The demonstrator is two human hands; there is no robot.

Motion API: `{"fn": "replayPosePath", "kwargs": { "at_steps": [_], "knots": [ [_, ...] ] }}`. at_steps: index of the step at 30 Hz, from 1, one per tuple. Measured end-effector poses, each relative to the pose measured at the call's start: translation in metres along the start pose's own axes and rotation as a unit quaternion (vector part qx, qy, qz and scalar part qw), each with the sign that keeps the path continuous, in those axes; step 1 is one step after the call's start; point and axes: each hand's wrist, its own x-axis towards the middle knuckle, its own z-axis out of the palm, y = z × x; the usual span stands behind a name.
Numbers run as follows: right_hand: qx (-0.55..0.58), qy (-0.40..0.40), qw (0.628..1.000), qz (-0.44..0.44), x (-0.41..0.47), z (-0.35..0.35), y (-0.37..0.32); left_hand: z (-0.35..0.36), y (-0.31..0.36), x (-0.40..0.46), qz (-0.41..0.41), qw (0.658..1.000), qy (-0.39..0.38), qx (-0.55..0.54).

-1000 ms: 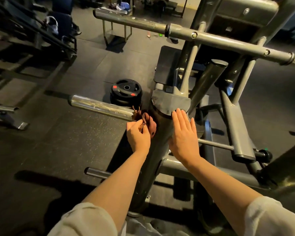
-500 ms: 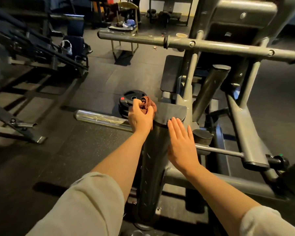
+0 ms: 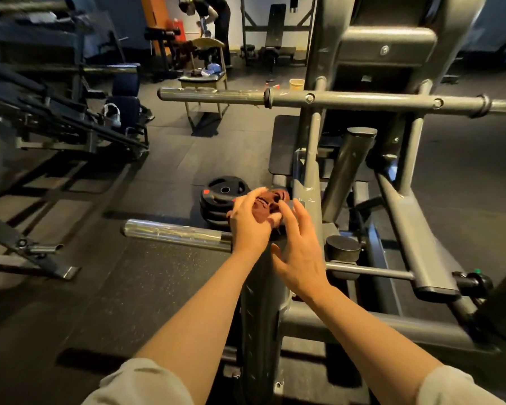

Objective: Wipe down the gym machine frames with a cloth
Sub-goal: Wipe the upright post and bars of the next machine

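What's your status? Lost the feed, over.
Left hand grips cloth above frame post. Right hand open, fingers reaching for cloth. Nothing blocking the post.

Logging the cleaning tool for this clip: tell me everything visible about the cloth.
The cloth is dark reddish-brown, soft-looking fabric, bunched into a wrinkled wad rather than spread flat. It sits above the top of the grey machine post. The left hand grips it; the right hand reaches toward it, fingers spread, at its edge. Much of it is hidden.
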Motion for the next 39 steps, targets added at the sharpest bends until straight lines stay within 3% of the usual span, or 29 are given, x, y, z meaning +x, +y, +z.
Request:
{"fn": "replayPosePath", "kwargs": {
  "at_steps": [3,5,8,11,15,17,20,26,29,34,36,39],
  "knots": [
    [0.025,-0.046,0.998,-0.036,0.003,0.010,0.006,0.006,-0.008,-0.006,-0.057,0.998,-0.003,0.018],
    [0.036,-0.070,0.997,-0.014,0.004,0.015,0.009,-0.004,-0.016,-0.002,-0.066,0.997,-0.049,-0.006],
    [0.006,-0.040,0.999,0.002,0.015,0.024,-0.005,-0.032,-0.024,-0.003,-0.057,0.981,-0.126,-0.136],
    [-0.071,-0.033,0.996,0.032,0.035,0.043,-0.021,-0.045,-0.032,-0.005,-0.113,0.970,-0.053,-0.210],
    [-0.230,-0.080,0.968,-0.062,0.052,0.059,-0.015,-0.033,-0.045,-0.005,-0.114,0.986,-0.043,-0.114],
    [-0.219,-0.089,0.969,-0.067,0.053,0.051,-0.010,-0.025,-0.047,-0.010,-0.096,0.992,-0.050,-0.064],
    [-0.186,-0.039,0.981,-0.018,0.046,0.031,0.005,-0.019,-0.050,-0.015,-0.070,0.995,-0.053,-0.045],
    [-0.196,-0.021,0.977,0.082,0.047,0.018,0.014,-0.021,-0.062,-0.026,-0.114,0.986,-0.097,-0.075],
    [-0.184,-0.013,0.982,0.030,0.044,0.037,-0.007,-0.025,-0.063,-0.026,-0.131,0.979,-0.099,-0.121],
    [-0.106,-0.050,0.987,-0.111,0.046,0.064,-0.033,-0.032,-0.076,-0.028,-0.065,0.996,-0.045,-0.034],
    [-0.059,-0.088,0.984,-0.143,0.043,0.065,-0.036,-0.039,-0.082,-0.031,-0.078,0.996,0.009,0.032],
    [0.006,-0.140,0.980,-0.139,0.011,0.080,-0.036,-0.064,-0.086,-0.043,-0.132,0.991,0.029,0.013]
  ]
}}
